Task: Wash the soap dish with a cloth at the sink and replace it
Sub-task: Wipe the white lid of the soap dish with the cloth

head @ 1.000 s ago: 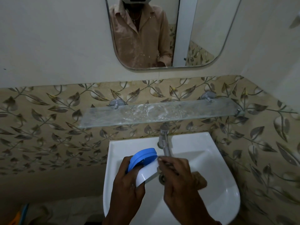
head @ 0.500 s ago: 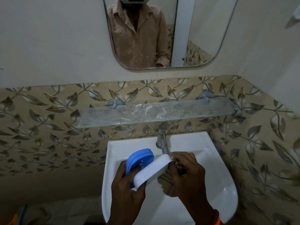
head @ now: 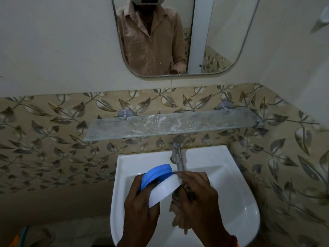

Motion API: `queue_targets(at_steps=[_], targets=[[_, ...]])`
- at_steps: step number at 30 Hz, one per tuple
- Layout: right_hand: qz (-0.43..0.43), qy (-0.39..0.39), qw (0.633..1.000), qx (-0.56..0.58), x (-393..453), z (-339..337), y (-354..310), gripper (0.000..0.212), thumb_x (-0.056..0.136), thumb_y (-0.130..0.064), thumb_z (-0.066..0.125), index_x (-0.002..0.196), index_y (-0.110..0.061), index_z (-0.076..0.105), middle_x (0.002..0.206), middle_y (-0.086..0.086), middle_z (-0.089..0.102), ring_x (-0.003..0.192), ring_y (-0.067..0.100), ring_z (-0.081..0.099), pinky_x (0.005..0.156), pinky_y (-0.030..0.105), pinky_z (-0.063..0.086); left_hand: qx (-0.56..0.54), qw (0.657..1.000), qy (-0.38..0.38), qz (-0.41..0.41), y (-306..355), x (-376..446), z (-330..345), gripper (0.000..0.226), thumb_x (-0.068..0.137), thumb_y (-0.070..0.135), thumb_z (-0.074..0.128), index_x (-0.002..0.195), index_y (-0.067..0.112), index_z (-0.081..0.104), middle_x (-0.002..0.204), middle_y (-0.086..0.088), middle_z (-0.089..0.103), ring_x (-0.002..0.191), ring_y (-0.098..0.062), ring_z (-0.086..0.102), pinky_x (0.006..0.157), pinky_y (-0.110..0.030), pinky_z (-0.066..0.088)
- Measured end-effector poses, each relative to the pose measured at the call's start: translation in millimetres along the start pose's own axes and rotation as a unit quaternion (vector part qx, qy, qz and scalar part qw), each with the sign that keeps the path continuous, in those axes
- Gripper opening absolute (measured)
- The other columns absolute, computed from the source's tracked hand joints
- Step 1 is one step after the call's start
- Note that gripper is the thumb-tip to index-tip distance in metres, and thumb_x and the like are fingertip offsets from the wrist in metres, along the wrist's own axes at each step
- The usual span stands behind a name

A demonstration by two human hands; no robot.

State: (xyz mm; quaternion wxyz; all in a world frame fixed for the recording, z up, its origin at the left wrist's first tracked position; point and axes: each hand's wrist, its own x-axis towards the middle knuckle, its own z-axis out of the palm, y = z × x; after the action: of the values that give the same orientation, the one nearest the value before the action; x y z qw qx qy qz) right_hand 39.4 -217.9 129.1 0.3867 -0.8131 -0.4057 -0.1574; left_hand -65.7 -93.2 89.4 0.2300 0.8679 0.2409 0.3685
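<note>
My left hand point(head: 140, 205) gripped the soap dish point(head: 162, 186) tilted over the sink point(head: 236, 189) for drainage; my right hand point(head: 197, 196), alongside, clutched the cloth point(head: 178, 220).

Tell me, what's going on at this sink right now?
A person is washing a soap dish over a white sink. The left hand holds the dish, a white tray with a blue part, tilted just below the tap. The right hand presses a brownish cloth against the dish's side. The glass shelf above the sink has nothing standing on it, so the dish has not been put back.
</note>
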Motion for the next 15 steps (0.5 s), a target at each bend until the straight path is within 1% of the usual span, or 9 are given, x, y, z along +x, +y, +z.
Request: queue_targets(at_steps=[1,3,5,7,8,9,11,13,15], targets=[[0.031,-0.003,0.999,0.024,0,1,0,0.038,0.058,0.006,0.091,0.093,0.003,0.076,0.087,0.012,0.075,0.081,0.025,0.072,0.082,0.013,0.052,-0.009,1.000,-0.006,-0.001,1,2,0,0.034,0.071,0.012,0.074,0.101,-0.005,0.075,0.103,-0.025,0.071,0.095,-0.028,0.066,0.090,-0.051,0.052],[0.045,0.022,0.998,0.042,-1,4,-4,0.033,0.066,0.007,0.085,0.097,0.003,0.075,0.091,0.012,0.073,0.084,0.023,0.070,0.087,0.004,0.044,-0.032,0.999,-0.028,-0.008,0,6,0,0.035,0.071,0.010,0.075,0.103,-0.004,0.074,0.102,-0.023,0.072,0.092,-0.028,0.068,0.086,-0.043,0.057],[-0.004,0.050,0.999,0.014,-5,5,-10,0.021,0.085,-0.004,0.069,0.105,0.003,0.074,0.101,0.011,0.072,0.094,0.020,0.065,0.087,0.013,0.051,-0.041,0.998,-0.049,-0.004,0,8,2,0.033,0.073,0.004,0.082,0.104,-0.003,0.074,0.100,-0.019,0.072,0.091,-0.018,0.066,0.084,-0.031,0.056],[-0.070,0.039,0.996,-0.037,-10,5,-16,0.034,0.102,-0.016,0.045,0.110,0.002,0.073,0.109,0.014,0.073,0.099,0.024,0.064,0.081,0.031,0.059,-0.043,0.997,-0.065,0.006,-1,7,3,0.036,0.069,-0.002,0.088,0.103,-0.003,0.075,0.100,-0.017,0.072,0.093,-0.010,0.062,0.090,-0.017,0.049],[-0.096,0.025,0.994,-0.052,-12,5,-17,0.040,0.105,-0.019,0.039,0.111,0.000,0.073,0.110,0.014,0.073,0.098,0.026,0.065,0.078,0.035,0.060,-0.041,0.997,-0.066,0.009,-2,6,3,0.034,0.070,0.000,0.086,0.101,-0.003,0.075,0.099,-0.017,0.072,0.092,-0.012,0.063,0.092,-0.016,0.047],[-0.105,0.022,0.993,-0.055,-12,6,-17,0.040,0.105,-0.020,0.038,0.112,0.000,0.073,0.110,0.014,0.073,0.096,0.026,0.066,0.078,0.035,0.060,-0.040,0.998,-0.057,0.008,-3,5,2,0.031,0.071,0.006,0.083,0.100,-0.003,0.076,0.099,-0.018,0.072,0.091,-0.015,0.065,0.090,-0.019,0.051],[-0.071,0.036,0.996,-0.031,-8,5,-14,0.032,0.099,-0.016,0.048,0.112,0.000,0.072,0.109,0.012,0.072,0.094,0.024,0.066,0.082,0.031,0.058,-0.044,0.999,-0.031,-0.001,-2,5,-1,0.031,0.078,0.019,0.073,0.100,-0.003,0.076,0.100,-0.019,0.071,0.091,-0.022,0.067,0.085,-0.034,0.059],[0.010,0.057,0.998,0.013,-8,6,-10,0.024,0.087,-0.011,0.064,0.106,0.000,0.073,0.100,0.009,0.071,0.089,0.019,0.066,0.083,0.020,0.055,-0.052,0.999,-0.008,-0.004,0,3,-2,0.039,0.082,0.028,0.063,0.103,-0.002,0.075,0.103,-0.019,0.070,0.096,-0.016,0.063,0.089,-0.031,0.056],[0.110,0.043,0.990,0.073,-8,7,-9,0.022,0.077,-0.002,0.080,0.099,-0.004,0.075,0.091,0.005,0.072,0.081,0.005,0.068,0.078,0.007,0.051,-0.074,0.997,-0.001,-0.006,4,3,-3,0.042,0.083,0.030,0.060,0.105,-0.002,0.075,0.104,-0.018,0.069,0.098,-0.010,0.058,0.092,-0.023,0.051]])
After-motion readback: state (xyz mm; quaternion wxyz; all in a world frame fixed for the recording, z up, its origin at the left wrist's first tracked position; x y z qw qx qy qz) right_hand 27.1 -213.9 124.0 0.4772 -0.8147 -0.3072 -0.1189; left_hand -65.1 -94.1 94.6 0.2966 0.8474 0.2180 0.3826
